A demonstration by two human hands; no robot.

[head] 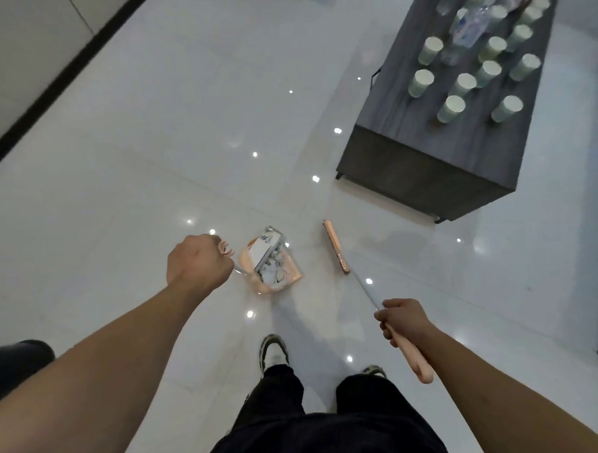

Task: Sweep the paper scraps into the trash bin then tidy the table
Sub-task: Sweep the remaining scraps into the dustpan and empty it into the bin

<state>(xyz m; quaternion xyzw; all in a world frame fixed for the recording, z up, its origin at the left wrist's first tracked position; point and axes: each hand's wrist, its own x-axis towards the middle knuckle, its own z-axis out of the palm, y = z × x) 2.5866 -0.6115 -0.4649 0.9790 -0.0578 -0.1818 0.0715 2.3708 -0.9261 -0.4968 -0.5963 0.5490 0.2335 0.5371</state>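
My left arm reaches forward, forearm bare, left hand (pixel 198 262) clenched in a fist round the top of the dustpan's upright handle (pixel 227 249), knuckles up. The dustpan (pixel 275 266) sits on the white tile floor (pixel 150 147) just right of that hand, pink, loaded with paper scraps (pixel 271 258); its open mouth faces right and slightly near.

My right arm comes in from the near right, right hand (pixel 402 319) wrapped round the broom (pixel 362 285) where the pale shaft meets the pink grip. The grip end sticks out near-right past the hand. The broom's long axis runs from near right to far left, its head (pixel 334 247) down on the floor just right of the dustpan, apart from it, the head's length running near to far.

Far right stands the grey bench (pixel 407 146), carrying many pale green paper cups (pixel 451 108) and some clear plastic bottles (pixel 467 30). My shoes (pixel 274 352) and dark trousers (pixel 316 424) show at the near edge.
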